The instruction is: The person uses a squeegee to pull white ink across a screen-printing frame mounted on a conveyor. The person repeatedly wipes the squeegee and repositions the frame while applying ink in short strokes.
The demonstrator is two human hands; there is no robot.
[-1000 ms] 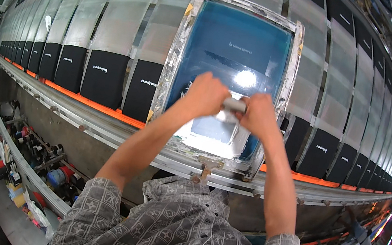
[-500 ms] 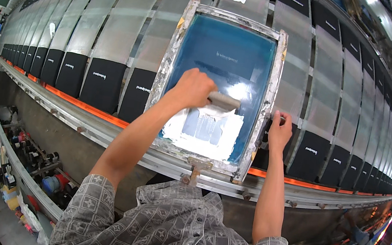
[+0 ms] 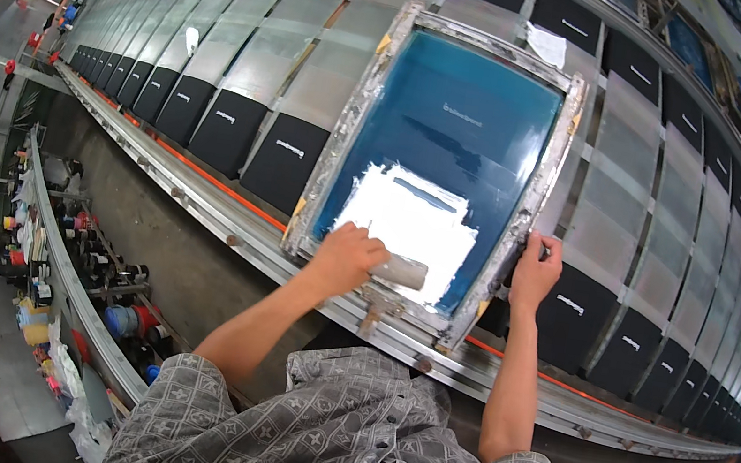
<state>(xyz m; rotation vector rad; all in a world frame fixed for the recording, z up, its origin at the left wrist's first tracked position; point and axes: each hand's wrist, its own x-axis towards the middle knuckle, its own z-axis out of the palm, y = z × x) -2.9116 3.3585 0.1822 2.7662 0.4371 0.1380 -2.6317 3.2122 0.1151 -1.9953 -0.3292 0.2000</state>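
A screen printing frame [image 3: 359, 126] with worn, ink-stained rails lies tilted over the long table, its blue mesh [image 3: 495, 83] stretched inside. Thick white ink [image 3: 406, 213] covers the lower middle of the mesh. My left hand [image 3: 349, 260] is closed around a grey squeegee [image 3: 401, 272], which rests at the near end of the ink. At the frame's right rail, my right hand [image 3: 536, 272] is closed with curled fingers against the edge; its exact grip is partly hidden.
Black fabric pieces [image 3: 231, 134] with small white print lie in rows along the table on both sides. A metal rail [image 3: 240, 246] with an orange strip runs along the near edge. A white scrap [image 3: 545, 45] lies beyond the frame. Ink containers [image 3: 121, 320] stand on a lower-left shelf.
My left hand has pulled the squeegee toward me, from mid-mesh to the near end. White ink now spreads farther up the mesh. My right hand stays by the right rail. The view has turned.
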